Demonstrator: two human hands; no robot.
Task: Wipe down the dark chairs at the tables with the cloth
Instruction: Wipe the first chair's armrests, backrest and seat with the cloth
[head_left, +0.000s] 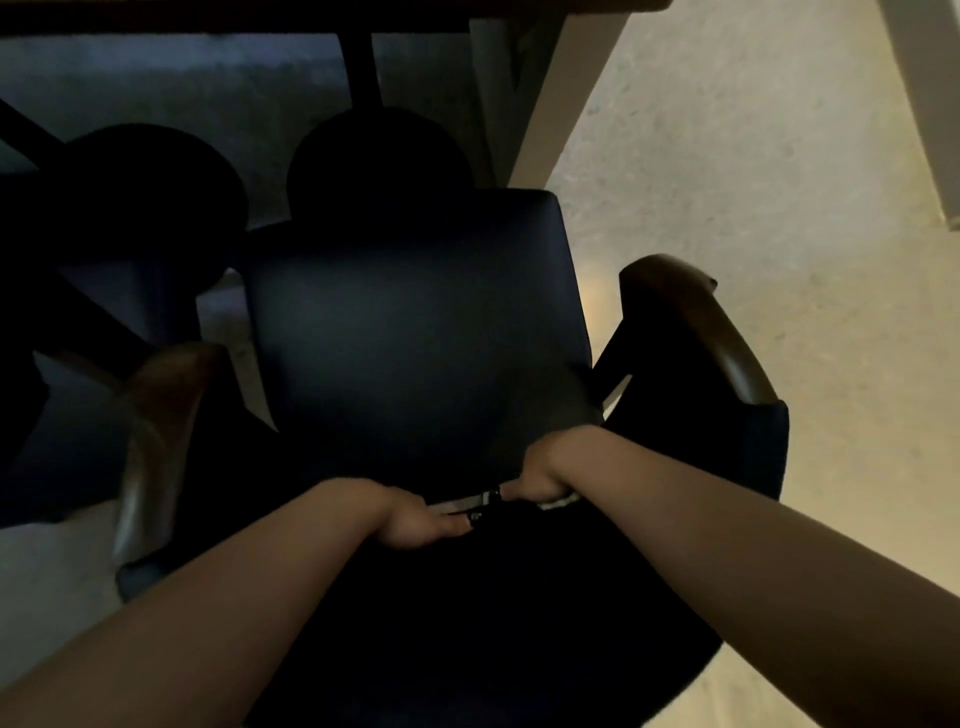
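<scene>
Both forearms reach forward and down over the near back of the dark chair (415, 332), the hands meeting at the rear edge of its seat. The left hand (415, 525) curls its fingers into the crease there. The right hand (537, 475) is closed around a pale cloth (561, 501), mostly hidden beneath it. Wooden armrests (696, 322) flank the seat. The table (260, 13) lies beyond. No writing is legible.
</scene>
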